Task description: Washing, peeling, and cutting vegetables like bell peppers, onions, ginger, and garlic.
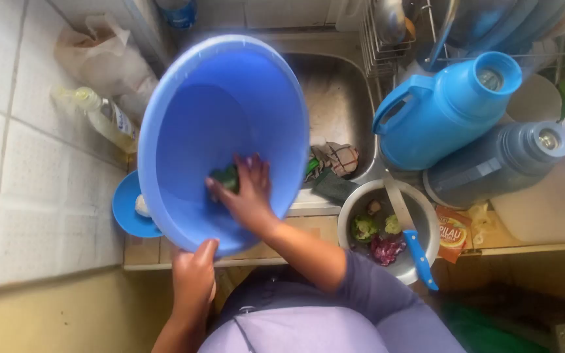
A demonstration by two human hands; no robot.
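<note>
Soap bottle lies at left on the bench. Your left hand grips the blue basin by its near rim, tilted over the sink. Your right hand, fingers clenched on a green scouring pad, presses inside. Farther right: metal bowl holding a blue-handled knife, blue flask.

White tiled wall, steel sink, wooden counter edge, perhaps a dim green floor.
</note>
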